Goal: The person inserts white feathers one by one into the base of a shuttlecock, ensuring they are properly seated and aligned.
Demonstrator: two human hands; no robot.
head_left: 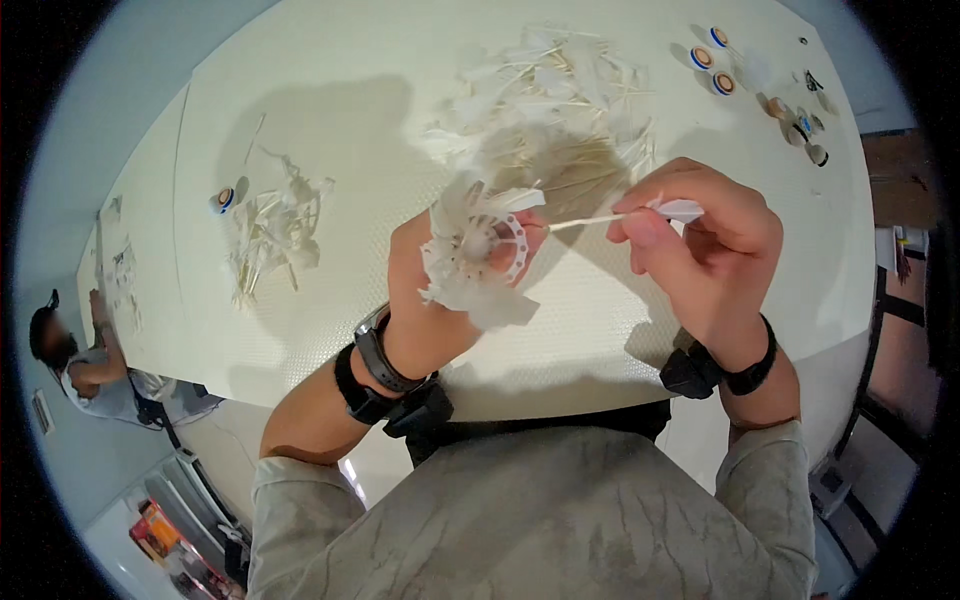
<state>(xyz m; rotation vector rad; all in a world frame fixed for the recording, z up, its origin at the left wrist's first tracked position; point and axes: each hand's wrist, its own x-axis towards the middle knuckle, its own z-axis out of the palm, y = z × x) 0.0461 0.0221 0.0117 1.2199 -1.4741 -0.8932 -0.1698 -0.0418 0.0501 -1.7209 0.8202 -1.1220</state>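
My left hand (412, 325) is closed around a round white plastic ring (518, 245) with small holes along its rim. White petal-like pieces (500, 305) fan out around this ring, and a pale round centre (478, 243) shows in its middle. To the right, my right hand (715, 235) pinches a white petal-like piece on a thin pale stem (590, 220) between thumb and fingers. The stem points left, its far end close to the ring and the left fingertips; whether it touches them I cannot tell.
A large heap of white stemmed pieces (560, 90) lies beyond my hands. A smaller heap (280, 225) sits at left beside a round blue-rimmed item (222, 200). Several similar round items (702, 57) and small parts (800, 128) lie far right. Another person (90, 365) sits at the table's left end.
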